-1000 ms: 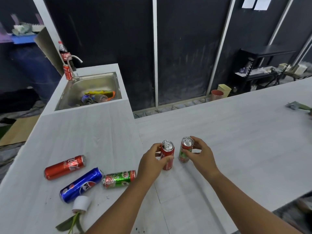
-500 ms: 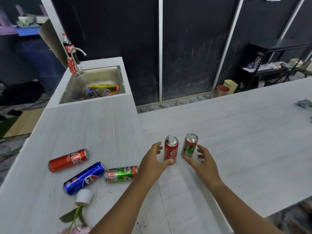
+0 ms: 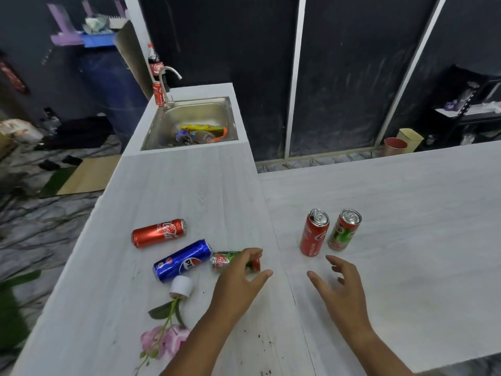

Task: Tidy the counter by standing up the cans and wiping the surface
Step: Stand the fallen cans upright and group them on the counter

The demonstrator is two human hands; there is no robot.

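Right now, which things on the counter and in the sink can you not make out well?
Head view only.
1. The green-and-red can, lying down: its middle is hidden by the left hand; whether the grip has closed on it cannot be told.
2. The litter in the sink: too small and jumbled to name.
3. The dark specks on the counter: too small to identify.

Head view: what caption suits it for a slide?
Tidying cans: red can and green-label can upright, left hand over fallen green can, right hand open.
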